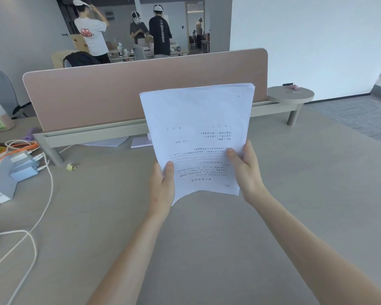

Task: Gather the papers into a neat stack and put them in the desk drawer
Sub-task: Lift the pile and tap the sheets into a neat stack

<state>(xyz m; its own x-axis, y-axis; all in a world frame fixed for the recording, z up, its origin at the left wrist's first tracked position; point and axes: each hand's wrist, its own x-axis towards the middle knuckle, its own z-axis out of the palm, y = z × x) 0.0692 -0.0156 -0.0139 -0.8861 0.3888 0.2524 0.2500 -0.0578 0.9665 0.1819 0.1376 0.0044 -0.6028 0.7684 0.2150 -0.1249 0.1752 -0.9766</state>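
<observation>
Above grey desk [295,194], before pink divider panel [97,95]: stack of printed papers [198,133] held up clear of surface, text upside down. Left hand [163,186] closed on lower left edge, thumb on front. Right hand [244,170] closed on lower right edge. White cables [46,194], charger [23,166] at far left.

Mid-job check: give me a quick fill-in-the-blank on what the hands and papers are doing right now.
1. The stack of papers is held by ____ hands.
2. The left hand and right hand grip the stack at its ____ edge.
3. The printed text faces the camera ____.
4. The binder clip lies on the desk to the ____ of the papers.

Missing words: both; near; upside down; left
</observation>
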